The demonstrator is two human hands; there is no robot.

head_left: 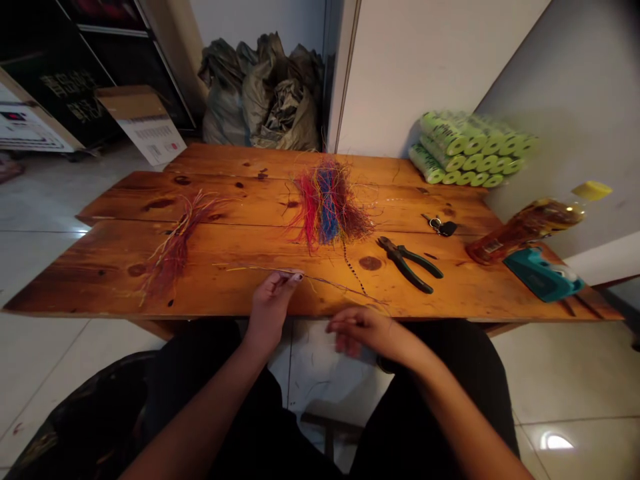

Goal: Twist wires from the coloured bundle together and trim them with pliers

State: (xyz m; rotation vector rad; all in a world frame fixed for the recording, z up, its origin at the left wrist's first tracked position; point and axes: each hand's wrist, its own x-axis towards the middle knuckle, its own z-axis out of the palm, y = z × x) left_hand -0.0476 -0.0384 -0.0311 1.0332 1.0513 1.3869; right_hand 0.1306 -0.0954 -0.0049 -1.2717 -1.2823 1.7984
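Head view: left hand (270,300) pinching strands (333,283), right hand (373,330) looks loose and empty, lazy grip could drop 'em

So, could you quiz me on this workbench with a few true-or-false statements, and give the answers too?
1. The left hand pinches a few thin strands. True.
2. The right hand grips the pliers. False: the pliers lie on the wooden table, apart from that hand.
3. In the far pile, blue fibres lie between red fibres and dark reddish fibres. True.
4. The bottle has a blue cap. False: its cap is yellow.
5. The keys lie on the floor. False: they are on the table.
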